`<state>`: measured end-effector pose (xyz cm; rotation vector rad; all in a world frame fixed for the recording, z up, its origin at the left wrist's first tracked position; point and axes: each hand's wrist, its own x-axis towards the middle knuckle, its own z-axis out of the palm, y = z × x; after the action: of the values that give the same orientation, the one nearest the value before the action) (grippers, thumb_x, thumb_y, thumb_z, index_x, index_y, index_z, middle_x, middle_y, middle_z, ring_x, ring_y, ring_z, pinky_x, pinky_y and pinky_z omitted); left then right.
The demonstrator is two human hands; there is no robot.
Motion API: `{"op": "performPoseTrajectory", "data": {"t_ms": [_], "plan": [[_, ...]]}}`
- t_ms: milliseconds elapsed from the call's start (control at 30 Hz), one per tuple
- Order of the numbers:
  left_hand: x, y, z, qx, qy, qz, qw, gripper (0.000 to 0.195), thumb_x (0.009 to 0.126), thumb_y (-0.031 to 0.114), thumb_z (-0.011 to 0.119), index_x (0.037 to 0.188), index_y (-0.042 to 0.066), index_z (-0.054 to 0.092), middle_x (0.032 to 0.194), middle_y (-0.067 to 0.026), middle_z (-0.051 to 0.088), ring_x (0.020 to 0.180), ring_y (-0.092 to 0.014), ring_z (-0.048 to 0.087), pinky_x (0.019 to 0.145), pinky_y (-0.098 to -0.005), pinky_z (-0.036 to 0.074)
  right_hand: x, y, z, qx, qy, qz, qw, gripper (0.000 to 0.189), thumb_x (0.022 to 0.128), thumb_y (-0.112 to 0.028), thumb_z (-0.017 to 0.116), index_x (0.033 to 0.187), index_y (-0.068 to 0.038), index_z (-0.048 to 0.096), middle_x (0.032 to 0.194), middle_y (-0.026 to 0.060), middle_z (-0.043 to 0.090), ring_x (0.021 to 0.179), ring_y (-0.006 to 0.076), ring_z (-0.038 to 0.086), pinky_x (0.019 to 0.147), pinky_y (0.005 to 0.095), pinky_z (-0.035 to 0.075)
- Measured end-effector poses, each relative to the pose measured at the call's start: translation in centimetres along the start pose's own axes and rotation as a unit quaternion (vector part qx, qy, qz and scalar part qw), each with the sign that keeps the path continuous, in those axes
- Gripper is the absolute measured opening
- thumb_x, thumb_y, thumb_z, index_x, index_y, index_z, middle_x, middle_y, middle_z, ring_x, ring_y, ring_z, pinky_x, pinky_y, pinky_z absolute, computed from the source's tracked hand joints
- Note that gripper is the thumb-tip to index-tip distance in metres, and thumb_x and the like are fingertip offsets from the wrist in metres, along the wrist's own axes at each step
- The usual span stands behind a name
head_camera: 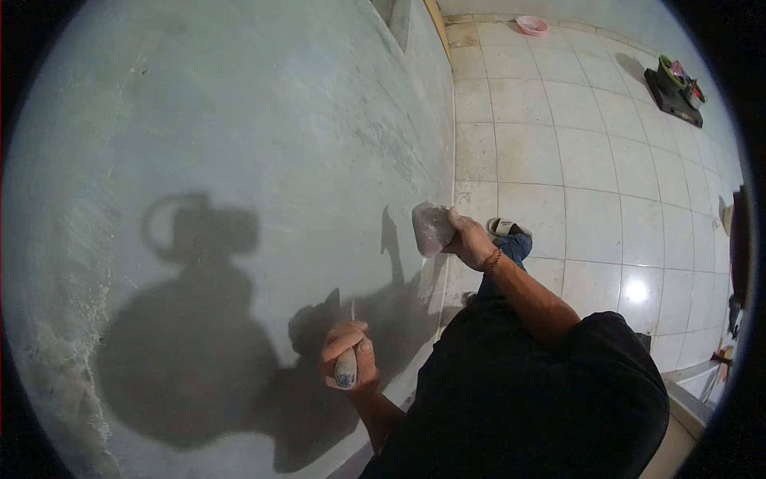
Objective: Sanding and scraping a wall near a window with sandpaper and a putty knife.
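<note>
My left hand (350,358) is closed around the pale, worn handle (345,370) of a trowel or putty knife. Its thin blade (353,308) is seen nearly edge-on, close to the grey plastered wall (299,149); whether it touches cannot be told. Farther up and right, my right hand (471,240) grips the edge of a flat plate (432,229) with rounded corners, smeared with pale material. The thumb rests on its near edge, and the fingers are partly hidden below. A braided band circles that wrist. Shadows of my head and hands fall on the wall.
White floor tiles (526,149) run along the wall's foot. A pink basin (532,25) stands at the far end. At upper right, a green container (671,73) and a small pot sit on a dark base (673,103). A recessed opening (395,21) breaks the wall near the top.
</note>
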<state>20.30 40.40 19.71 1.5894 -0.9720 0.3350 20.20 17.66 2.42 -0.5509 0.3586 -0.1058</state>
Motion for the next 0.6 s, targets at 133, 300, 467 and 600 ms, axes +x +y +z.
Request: {"op": "performPoseTrajectory", "data": {"t_ms": [133, 300, 467, 600], "plan": [[-0.7, -0.6, -0.2, 0.033, 0.007, 0.029, 0.999, 0.013, 0.083, 0.013, 0.059, 0.087, 0.004, 0.050, 0.067, -0.0090, 0.055, 0.058, -0.018, 0.053, 0.057, -0.0337, 0.048, 0.0, 0.7, -0.8, 0.003, -0.011, -0.008, 1.000, 0.058, 0.094, -0.044, 0.037, 0.129, 0.003, 0.036, 0.125, 0.0168, 0.045, 0.111, 0.0300, 0.050, 0.092, 0.0483, 0.043], [-0.8, -1.0, -0.4, 0.004, -0.004, 0.054, 0.999, 0.016, 0.083, 0.016, 0.059, 0.083, 0.003, 0.050, 0.061, -0.0088, 0.054, 0.049, -0.017, 0.051, 0.047, -0.0301, 0.045, -0.3, 0.3, -0.7, 0.010, -0.004, -0.025, 1.000, 0.062, 0.093, -0.045, 0.037, 0.128, 0.007, 0.035, 0.123, 0.0190, 0.046, 0.112, 0.0311, 0.050, 0.092, 0.0478, 0.044], [-0.4, -1.5, -0.3, -0.001, -0.010, 0.077, 0.997, 0.017, 0.084, 0.016, 0.061, 0.084, 0.002, 0.053, 0.065, -0.0075, 0.054, 0.056, -0.016, 0.049, 0.050, -0.0313, 0.043, -0.5, 0.7, -0.9, 0.005, -0.002, -0.044, 0.999, 0.067, 0.090, -0.048, 0.043, 0.122, 0.011, 0.038, 0.119, 0.0218, 0.049, 0.105, 0.0308, 0.055, 0.088, 0.0441, 0.048], [0.2, -1.7, -0.3, 0.027, -0.016, 0.065, 0.997, 0.017, 0.084, 0.017, 0.060, 0.082, 0.002, 0.054, 0.064, -0.0080, 0.054, 0.054, -0.016, 0.049, 0.050, -0.0317, 0.043, 0.9, 1.9, -2.0, 0.002, 0.014, -0.041, 0.999, 0.066, 0.091, -0.047, 0.043, 0.122, 0.011, 0.038, 0.118, 0.0220, 0.049, 0.105, 0.0304, 0.055, 0.088, 0.0427, 0.048]]}}
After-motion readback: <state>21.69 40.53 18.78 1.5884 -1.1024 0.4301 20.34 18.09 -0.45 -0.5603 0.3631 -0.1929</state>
